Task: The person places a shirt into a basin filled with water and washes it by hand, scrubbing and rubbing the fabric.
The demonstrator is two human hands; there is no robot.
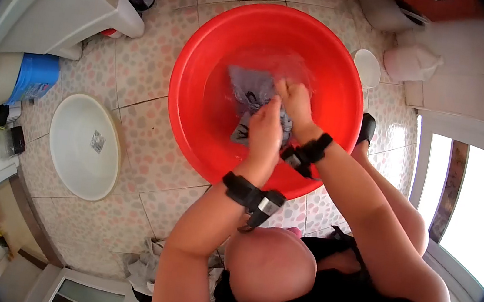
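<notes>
A wet grey cloth [248, 84] with dark markings lies bunched in the large red basin [192, 114], in shallow water [317, 87]. My left hand [266, 131] is closed on the cloth's near side, its fingers bent around the fabric. Close beside it on the right, my right hand [297, 104] is curled into a fist at the cloth's right edge, gripping fabric that my fingers partly hide. Whether the cloth is a particular garment cannot be made out. Black straps with small devices circle both wrists.
On the tiled floor to the left sits a white basin [79, 154]. A blue container [36, 78] stands farther left. Behind the red basin at right are a small white bowl [367, 68] and a pale jug [411, 63]. Light-coloured fabric [144, 263] lies near my left elbow.
</notes>
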